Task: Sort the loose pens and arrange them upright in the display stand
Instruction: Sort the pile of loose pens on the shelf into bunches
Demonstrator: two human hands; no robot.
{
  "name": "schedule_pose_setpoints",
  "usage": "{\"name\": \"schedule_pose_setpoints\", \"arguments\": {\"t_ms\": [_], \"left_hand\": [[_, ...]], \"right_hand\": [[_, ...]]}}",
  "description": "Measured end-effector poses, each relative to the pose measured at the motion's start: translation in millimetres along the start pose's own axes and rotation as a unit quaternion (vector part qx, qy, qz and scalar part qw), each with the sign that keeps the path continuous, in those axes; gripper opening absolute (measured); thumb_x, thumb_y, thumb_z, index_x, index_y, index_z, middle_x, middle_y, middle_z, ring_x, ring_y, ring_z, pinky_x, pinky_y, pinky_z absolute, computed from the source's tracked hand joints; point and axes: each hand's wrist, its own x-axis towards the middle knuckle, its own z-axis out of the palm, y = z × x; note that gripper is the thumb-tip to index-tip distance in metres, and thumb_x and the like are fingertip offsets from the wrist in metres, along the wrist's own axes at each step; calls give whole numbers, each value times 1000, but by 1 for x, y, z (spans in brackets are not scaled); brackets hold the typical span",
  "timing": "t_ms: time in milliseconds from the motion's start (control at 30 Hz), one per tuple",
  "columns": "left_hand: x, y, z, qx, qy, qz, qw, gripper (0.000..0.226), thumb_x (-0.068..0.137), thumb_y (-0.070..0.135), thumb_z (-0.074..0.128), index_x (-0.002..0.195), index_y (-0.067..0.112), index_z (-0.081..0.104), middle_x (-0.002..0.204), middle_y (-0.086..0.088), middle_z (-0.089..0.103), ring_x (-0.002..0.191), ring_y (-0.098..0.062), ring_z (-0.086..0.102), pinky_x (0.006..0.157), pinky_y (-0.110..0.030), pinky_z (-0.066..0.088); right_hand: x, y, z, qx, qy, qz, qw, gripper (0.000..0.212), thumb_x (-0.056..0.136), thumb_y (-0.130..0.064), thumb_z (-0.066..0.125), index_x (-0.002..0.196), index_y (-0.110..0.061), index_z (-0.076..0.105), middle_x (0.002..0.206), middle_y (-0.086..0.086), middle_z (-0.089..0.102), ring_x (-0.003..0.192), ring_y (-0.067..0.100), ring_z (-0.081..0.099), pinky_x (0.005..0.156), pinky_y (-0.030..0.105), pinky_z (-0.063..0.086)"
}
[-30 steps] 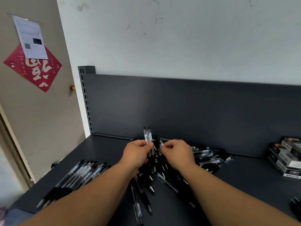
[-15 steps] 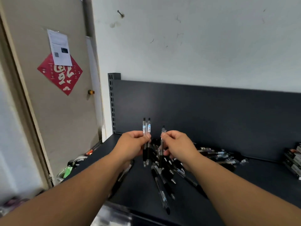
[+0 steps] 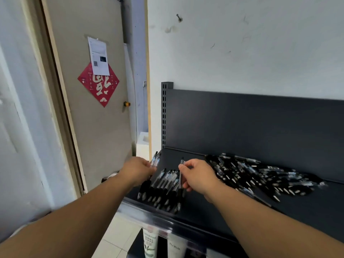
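Note:
A dark shelf carries two groups of black clear-barrelled pens. A neat row of pens lies side by side at the shelf's left end. A loose heap of pens spreads to the right. My left hand grips two pens that stick up past its fingers, just left of the row. My right hand pinches a single pen, held nearly upright over the right edge of the row. No display stand is in view.
The shelf's dark back panel and slotted upright rise behind the pens. A beige door with a red paper diamond stands to the left. White tubes sit on a lower shelf below the front edge.
My view has swung left. Both hands have carried their pens from above the heap over to the neat row at the shelf's left end and lowered toward it.

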Motion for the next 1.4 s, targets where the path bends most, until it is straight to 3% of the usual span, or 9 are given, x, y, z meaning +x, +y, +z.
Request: {"name": "schedule_pose_setpoints", "arguments": {"t_ms": [233, 367, 500, 633, 767, 967, 1100, 1267, 1400], "left_hand": [[6, -11, 4, 123, -51, 24, 991, 25, 86, 34, 68, 78, 10, 68, 75, -8, 64, 71, -21, 58, 74, -33, 51], [3, -8, 4, 186, -58, 58, 979, 34, 85, 41, 66, 65, 16, 55, 67, -1, 54, 68, -17, 52, 55, -26, 37], [3, -5, 7, 206, -76, 78, 972, 37, 82, 50, 66, 66, 19, 56, 81, -7, 62, 100, -27, 57, 80, -32, 45], [3, -3, 14, 165, -106, 93, 976, 47, 80, 49, 68, 55, 19, 42, 57, 1, 43, 60, -17, 46, 60, -28, 35], [3, -4, 14, 164, -101, 123, 974, 41, 81, 50, 68, 59, 25, 44, 59, 6, 46, 58, -11, 45, 56, -26, 34], [4, -9, 12, 167, -95, 124, 974, 26, 82, 50, 68, 89, 27, 59, 87, 8, 60, 81, -10, 57, 69, -25, 44], [2, -9, 13, 174, -80, 124, 974, 56, 81, 51, 68, 127, 20, 57, 122, 1, 62, 107, -17, 59, 90, -29, 47], [-2, -10, 11, 181, -76, 123, 973, 54, 83, 48, 67, 127, 20, 57, 120, 0, 62, 105, -17, 59, 86, -25, 46], [-7, -7, 15, 179, -92, 124, 972, 59, 85, 45, 65, 136, 19, 50, 131, -2, 58, 115, -19, 56, 86, -22, 40]], "right_hand": [[3, -2, 15, -77, 26, 15, 997, 42, 96, -30, 56, 133, -13, 47, 85, 3, 65, 56, 10, 64, 56, 23, 54], [4, 7, 17, -222, 35, -17, 974, 64, 86, -44, 67, 140, -23, 42, 100, 0, 62, 69, 4, 56, 67, 20, 45], [2, 12, 22, -270, 42, -54, 960, 57, 81, -47, 70, 130, -24, 53, 108, -1, 63, 90, 11, 59, 76, 19, 44], [2, 14, 27, -307, 57, -82, 946, 46, 81, -44, 71, 120, -22, 58, 97, -3, 61, 90, 13, 57, 80, 25, 48], [-1, 12, 26, -314, 61, -71, 945, 48, 83, -49, 67, 122, -23, 56, 104, 0, 62, 94, 14, 57, 81, 25, 48], [-12, 6, 22, -276, 44, -20, 960, 39, 86, -37, 67, 121, -23, 56, 105, 2, 64, 78, 12, 60, 73, 25, 53], [-17, 4, 33, -167, 28, 36, 985, 36, 88, -22, 66, 121, -20, 51, 85, 2, 63, 55, 10, 65, 57, 29, 59], [-17, 6, 18, -373, 93, -2, 923, 44, 89, -42, 59, 127, -23, 45, 120, 2, 51, 108, 23, 55, 85, 36, 49], [-17, 19, 9, -396, 60, 27, 916, 39, 96, -33, 49, 132, -18, 41, 133, 8, 43, 117, 30, 48, 96, 38, 44]]}}
